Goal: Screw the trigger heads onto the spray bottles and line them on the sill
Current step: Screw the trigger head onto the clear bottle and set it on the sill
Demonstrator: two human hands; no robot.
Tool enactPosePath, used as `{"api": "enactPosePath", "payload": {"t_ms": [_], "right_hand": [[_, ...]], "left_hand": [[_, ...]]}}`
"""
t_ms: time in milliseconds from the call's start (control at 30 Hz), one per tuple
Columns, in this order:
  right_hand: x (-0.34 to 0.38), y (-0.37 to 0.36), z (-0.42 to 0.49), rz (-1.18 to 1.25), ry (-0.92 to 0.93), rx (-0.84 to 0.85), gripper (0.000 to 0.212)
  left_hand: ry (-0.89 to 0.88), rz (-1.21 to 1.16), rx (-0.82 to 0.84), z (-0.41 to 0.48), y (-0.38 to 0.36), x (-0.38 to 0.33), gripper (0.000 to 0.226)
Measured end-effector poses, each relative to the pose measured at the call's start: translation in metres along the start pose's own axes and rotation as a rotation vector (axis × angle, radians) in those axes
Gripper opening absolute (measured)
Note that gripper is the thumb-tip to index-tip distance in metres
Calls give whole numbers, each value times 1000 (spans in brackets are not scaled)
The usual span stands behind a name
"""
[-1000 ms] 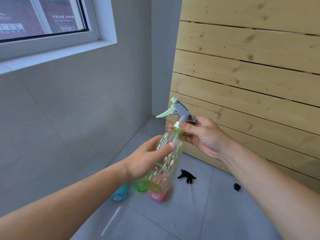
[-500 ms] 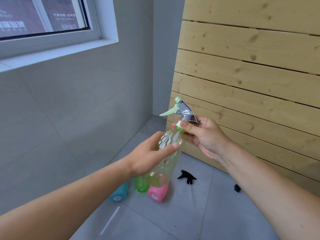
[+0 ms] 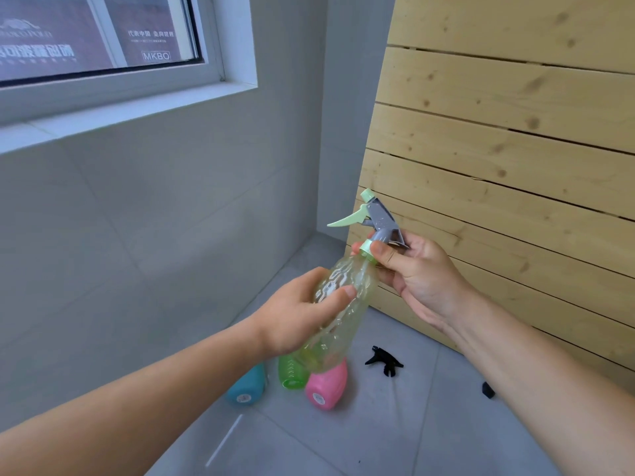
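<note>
One bottle in hand: clear yellow-green ribbed plastic spray bottle [image 3: 338, 305], centre frame, tilted.
Left hand [image 3: 295, 312]: fingers wrapped round the body.
Right hand [image 3: 417, 273]: thumb and fingers pinching the mint collar of the grey-and-mint trigger head [image 3: 372, 219].
Progress: head seated, likely mid-tightening; white window sill [image 3: 137, 113] at 10 o'clock bare.
Left: blue bottle [image 3: 245, 386], green bottle [image 3: 291, 372], pink bottle [image 3: 326, 388], black trigger head [image 3: 384, 360], on the floor at 6 o'clock.
Writing: "MKBO" beyond the glass.

Tilting at centre frame: clear yellow-green ribbed spray bottle [image 3: 343, 304], neck up-right, carrying a grey trigger head [image 3: 379, 219] with mint lever pointing left and mint collar [image 3: 367, 249] at the neck. Lying on the grey floor below: blue bottle [image 3: 245, 386], green bottle [image 3: 292, 372], pink bottle [image 3: 326, 389], touching side by side. Resting just right: black trigger head [image 3: 384, 360]. Running bare at upper left: white sill [image 3: 130, 111].
</note>
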State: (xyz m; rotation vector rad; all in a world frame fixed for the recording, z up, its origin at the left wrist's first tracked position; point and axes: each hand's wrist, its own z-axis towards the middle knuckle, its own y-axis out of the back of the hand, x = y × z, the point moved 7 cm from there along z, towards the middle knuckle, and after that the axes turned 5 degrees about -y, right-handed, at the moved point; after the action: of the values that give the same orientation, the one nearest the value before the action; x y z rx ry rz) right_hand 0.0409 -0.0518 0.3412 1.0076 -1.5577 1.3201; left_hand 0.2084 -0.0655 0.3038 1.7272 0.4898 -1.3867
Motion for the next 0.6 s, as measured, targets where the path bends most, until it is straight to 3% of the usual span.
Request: {"api": "enactPosePath", "payload": {"t_ms": [100,267,400,600], "right_hand": [[2,-8,7,15,-15,18,52],[20,-46,19,6,-3,93,70],[29,-89,20,-318,70,176,40],[66,-162,81,-496,221,272,55]], "left_hand": [[-13,61,-52,0,13,-1,41],[-79,-159,-193,-1,55,-21,54],[-95,-258,-332,3,99,-33,67],[-119,-181,-451,31,185,-67,34]]}}
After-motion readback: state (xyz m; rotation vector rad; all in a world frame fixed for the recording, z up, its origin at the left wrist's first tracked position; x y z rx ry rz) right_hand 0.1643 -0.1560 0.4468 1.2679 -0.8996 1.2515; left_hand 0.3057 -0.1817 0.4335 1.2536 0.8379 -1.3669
